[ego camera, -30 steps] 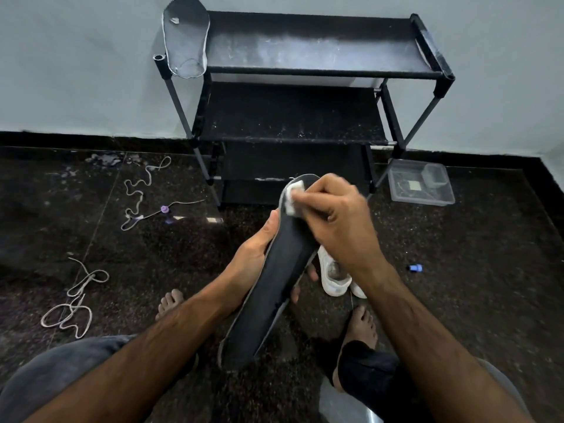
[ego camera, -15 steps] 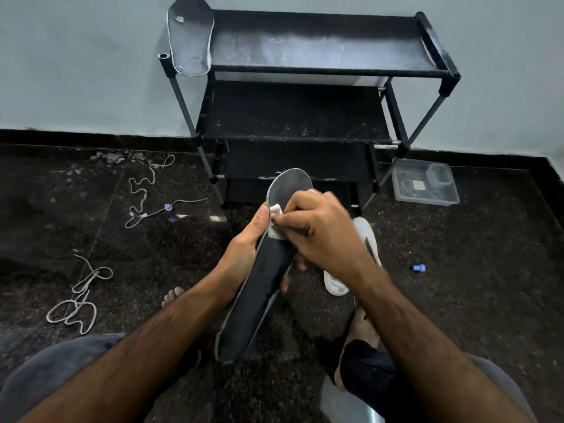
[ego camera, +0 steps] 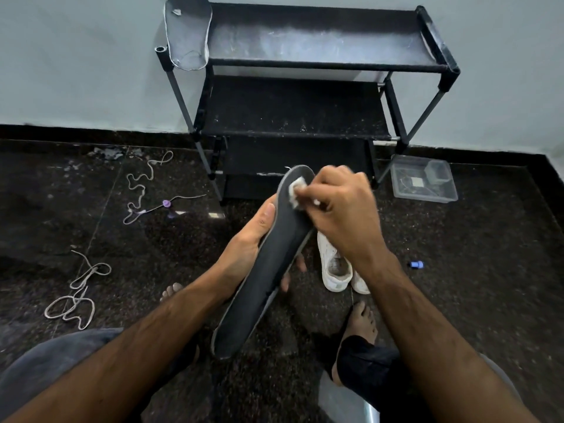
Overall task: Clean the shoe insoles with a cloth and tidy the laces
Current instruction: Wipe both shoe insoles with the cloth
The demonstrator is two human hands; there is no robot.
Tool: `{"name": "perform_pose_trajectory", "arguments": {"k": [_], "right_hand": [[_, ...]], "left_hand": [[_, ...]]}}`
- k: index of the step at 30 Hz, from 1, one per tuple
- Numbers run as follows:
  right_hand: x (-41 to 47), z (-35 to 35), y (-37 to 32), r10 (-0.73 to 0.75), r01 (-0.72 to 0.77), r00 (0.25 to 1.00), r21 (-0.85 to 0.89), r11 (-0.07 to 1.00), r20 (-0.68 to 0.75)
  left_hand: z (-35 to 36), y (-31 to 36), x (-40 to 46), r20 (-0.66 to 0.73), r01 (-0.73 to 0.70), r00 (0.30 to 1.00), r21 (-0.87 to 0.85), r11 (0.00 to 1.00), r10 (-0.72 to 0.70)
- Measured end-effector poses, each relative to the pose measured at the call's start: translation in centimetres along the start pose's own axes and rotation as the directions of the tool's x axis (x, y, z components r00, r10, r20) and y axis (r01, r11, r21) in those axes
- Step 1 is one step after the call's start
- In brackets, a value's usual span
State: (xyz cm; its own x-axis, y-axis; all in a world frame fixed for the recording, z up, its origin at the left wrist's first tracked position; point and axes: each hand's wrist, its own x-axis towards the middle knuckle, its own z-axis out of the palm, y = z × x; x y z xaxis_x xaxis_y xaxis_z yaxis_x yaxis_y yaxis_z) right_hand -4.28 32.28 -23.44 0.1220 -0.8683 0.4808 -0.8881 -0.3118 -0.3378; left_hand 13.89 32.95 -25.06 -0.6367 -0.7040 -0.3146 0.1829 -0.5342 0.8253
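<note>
Head view: the left hand [ego camera: 244, 248] grips a dark insole [ego camera: 262, 270] from beneath, fingers mostly hidden. The right hand [ego camera: 341, 215], motion-blurred, pinches a white cloth [ego camera: 295, 192] against the insole's toe end, hiding most of the white shoes [ego camera: 334, 267] on the floor [ego camera: 457, 254].

Shoe rack [ego camera: 293, 129]: black, three-tiered, stood against the pale wall [ego camera: 61, 56], beyond the hands.
Clear plastic box [ego camera: 424, 183]: lay on the dark speckled floor [ego camera: 473, 270] beside the rack's leg, up and to the right of the hands.
Blue cap [ego camera: 416, 264]: small, sat alone on the floor to the right of the hands.
Purple piece [ego camera: 165, 203]: small, on the floor well left of the hands.
</note>
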Motion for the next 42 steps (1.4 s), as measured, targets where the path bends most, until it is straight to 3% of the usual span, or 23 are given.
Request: {"name": "perform_pose_trajectory", "arguments": {"k": [4,8,11,13,16,20,22,24,29,31,34,36,39,42], "right_hand": [[-0.4,-0.7,1.6,0.189,-0.192,0.976,-0.014,0.981,-0.107],[-0.4,0.3,0.4,0.157,-0.142,0.983,0.145,0.979,-0.093],[-0.2,0.7,-1.0,0.019,-0.018,1.000,0.261,0.965,-0.001],[-0.1,0.5,-0.6,-0.006,0.004,1.000,0.184,0.983,0.011],[0.0,-0.2,1.1,0.102,-0.103,0.994,-0.003,0.995,-0.048],[-0.5,0.0,0.7,0.024,-0.026,0.999,0.064,0.998,0.041],[-0.6,0.3,0.2,-0.056,0.032,0.985,0.143,0.989,0.163],[-0.6,0.5,0.2,-0.091,0.053,0.965,0.157,0.986,0.245],[-0.9,1.0,0.2,0.020,-0.023,0.990,0.015,1.000,0.142],[-1.0,1.1,-0.1,0.008,-0.025,0.984,0.095,0.995,0.178],[-1.3,1.7,-1.7,-0.123,-0.001,0.923,0.323,0.946,0.364],[-1.5,2.0,-2.4,-0.186,0.039,0.890,0.337,0.941,0.417],[-1.3,1.9,-1.7,-0.112,0.062,0.961,0.198,0.978,0.253],[-0.9,1.3,-0.7,0.099,-0.107,0.993,0.120,0.987,0.070]], "left_hand": [[1.3,0.3,-0.4,0.117,-0.007,0.993,0.008,1.000,0.006],[0.6,0.8,-0.5,0.095,0.062,0.993,0.026,0.998,-0.064],[0.0,0.8,-0.3,0.050,0.144,0.988,0.016,0.989,-0.145],[-0.4,0.8,-0.1,0.049,0.149,0.988,-0.023,0.989,-0.148],[-0.2,0.7,0.0,0.084,0.135,0.987,0.021,0.991,-0.137],[0.4,0.5,-0.2,0.041,0.024,0.999,0.055,0.998,-0.026],[-0.1,0.5,0.2,-0.043,-0.048,0.998,0.029,0.998,0.049],[-0.5,0.4,0.4,-0.101,-0.033,0.994,-0.030,0.999,0.030],[-0.1,-0.2,0.5,-0.119,0.068,0.987,-0.273,0.960,-0.104],[-0.4,0.0,0.6,-0.167,0.057,0.979,-0.335,0.941,-0.119],[-1.6,0.7,0.7,-0.246,0.003,0.963,-0.402,0.916,-0.111],[-2.2,0.8,0.7,-0.252,-0.026,0.963,-0.431,0.902,-0.092],[-1.7,0.5,0.8,-0.215,0.008,0.971,-0.404,0.915,-0.103],[-0.5,-0.2,0.9,-0.142,0.060,0.982,-0.384,0.921,-0.123]]}}
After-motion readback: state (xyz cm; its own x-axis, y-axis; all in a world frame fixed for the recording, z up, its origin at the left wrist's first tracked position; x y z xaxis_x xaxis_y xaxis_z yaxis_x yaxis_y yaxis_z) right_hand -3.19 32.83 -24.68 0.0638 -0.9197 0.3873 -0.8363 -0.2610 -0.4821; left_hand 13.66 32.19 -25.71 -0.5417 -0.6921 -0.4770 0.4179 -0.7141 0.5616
